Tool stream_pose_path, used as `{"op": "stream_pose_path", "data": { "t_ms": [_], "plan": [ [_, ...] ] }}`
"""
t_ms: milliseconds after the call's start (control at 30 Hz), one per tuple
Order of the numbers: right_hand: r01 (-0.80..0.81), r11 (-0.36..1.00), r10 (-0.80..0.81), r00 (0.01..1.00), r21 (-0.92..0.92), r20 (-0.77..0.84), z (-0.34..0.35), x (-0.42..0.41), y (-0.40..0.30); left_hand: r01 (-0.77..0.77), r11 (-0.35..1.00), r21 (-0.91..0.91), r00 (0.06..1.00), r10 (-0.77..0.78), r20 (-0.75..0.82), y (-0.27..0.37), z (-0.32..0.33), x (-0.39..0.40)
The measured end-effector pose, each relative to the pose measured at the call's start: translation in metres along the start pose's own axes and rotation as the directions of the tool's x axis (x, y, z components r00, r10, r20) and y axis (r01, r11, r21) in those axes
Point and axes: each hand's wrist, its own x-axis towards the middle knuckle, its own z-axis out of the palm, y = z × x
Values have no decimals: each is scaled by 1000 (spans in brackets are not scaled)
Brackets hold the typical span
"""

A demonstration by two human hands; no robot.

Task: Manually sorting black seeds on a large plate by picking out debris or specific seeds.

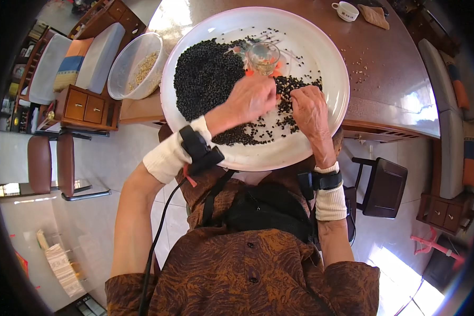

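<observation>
A large white round tray [237, 157] with a pinkish rim holds a heap of small black beans [209, 75]. My left hand [251, 99] is over the tray's middle, fingers bent and slightly blurred, just below a clear glass cup [264, 59]. Whether it pinches anything is hidden. To its right, my right hand [311, 110] has its fingertips down at a smaller patch of black beans mixed with tan bits [287, 89]. What lies under those fingers cannot be seen. Some pale pieces show in the bottom of the cup.
A translucent plastic tub [120, 67] with tan grains [144, 70] stands left of the tray, near the edge of the brown table [383, 87]. Tan bits [359, 71] are scattered on the table at right. Farther back are a white cup [345, 12] and a folded brown cloth [374, 16].
</observation>
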Motion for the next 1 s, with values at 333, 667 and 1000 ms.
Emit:
{"op": "stream_pose_path", "data": {
  "t_ms": [333, 667, 1000],
  "plan": [
    [-4, 1000, 3, 1000, -17, -23, 3, 2, 1, 74, 993, 97, 996, -78, 44, -7, -39, 37],
    [-9, 1000, 9, 1000, -2, -17, -2, 2, -3, 42, 998, 48, 950, -55, 309, 15, 20, -32],
    [-5, 1000, 5, 1000, -7, -12, -2, 3, -3, 64, 994, 87, 943, -89, 322, 18, 25, -24]
  ]
}}
